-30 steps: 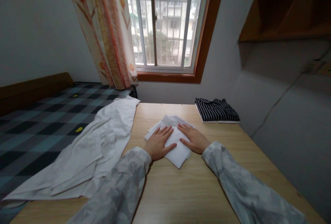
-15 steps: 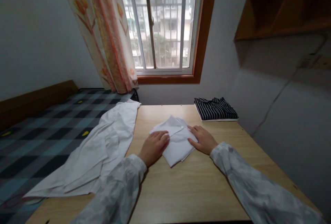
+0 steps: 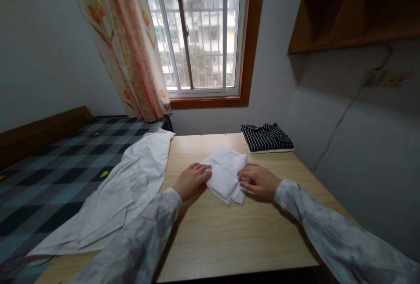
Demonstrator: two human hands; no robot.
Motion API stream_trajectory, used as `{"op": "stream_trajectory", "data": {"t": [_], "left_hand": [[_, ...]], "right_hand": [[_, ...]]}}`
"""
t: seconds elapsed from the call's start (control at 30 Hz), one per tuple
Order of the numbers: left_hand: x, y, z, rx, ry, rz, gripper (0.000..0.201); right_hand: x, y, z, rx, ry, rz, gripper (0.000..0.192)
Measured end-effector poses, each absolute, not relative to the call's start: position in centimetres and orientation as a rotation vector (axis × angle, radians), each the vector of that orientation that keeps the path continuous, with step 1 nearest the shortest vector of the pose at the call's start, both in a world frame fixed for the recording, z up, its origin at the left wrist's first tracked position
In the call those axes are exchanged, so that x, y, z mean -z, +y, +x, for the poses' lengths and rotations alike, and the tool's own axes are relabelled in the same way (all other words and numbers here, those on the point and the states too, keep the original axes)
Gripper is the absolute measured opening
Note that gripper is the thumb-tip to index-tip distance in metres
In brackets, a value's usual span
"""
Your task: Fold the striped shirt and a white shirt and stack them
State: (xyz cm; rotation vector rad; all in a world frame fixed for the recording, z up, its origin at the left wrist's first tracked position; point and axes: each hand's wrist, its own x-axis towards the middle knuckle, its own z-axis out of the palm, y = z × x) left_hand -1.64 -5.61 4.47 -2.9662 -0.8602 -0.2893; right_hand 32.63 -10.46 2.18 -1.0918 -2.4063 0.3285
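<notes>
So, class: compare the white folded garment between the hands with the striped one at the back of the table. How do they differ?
The white folded garment is plain white; the striped garment is dark with thin pale stripes. The white one lies mid-table with the left hand and right hand at its sides; the striped one lies untouched near the wall. The white one looks looser, the striped one flatter. Both are folded on the wooden table.

Both arms wear long sleeves of pale grey cloth with a soft, cloudy white mottling, loose and creased, ending in gathered cuffs at the wrists. The left hand (image 3: 190,182) and right hand (image 3: 259,181) are bare.
</notes>
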Motion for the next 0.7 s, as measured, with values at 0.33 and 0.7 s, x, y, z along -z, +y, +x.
{"op": "stream_trajectory", "data": {"t": [0.33, 0.7], "left_hand": [[-2.0, -5.5, 1.1, 0.296, -0.888, -3.075, 0.051], [-4.6, -2.3, 1.2, 1.524, -1.515, -3.398, 0.040]], "right_hand": [[0.6, -6.0, 37.9, -0.421, -2.399, -1.054, 0.065], [0.0, -5.8, 34.5, -0.757, -1.592, -1.109, 0.040]]}}
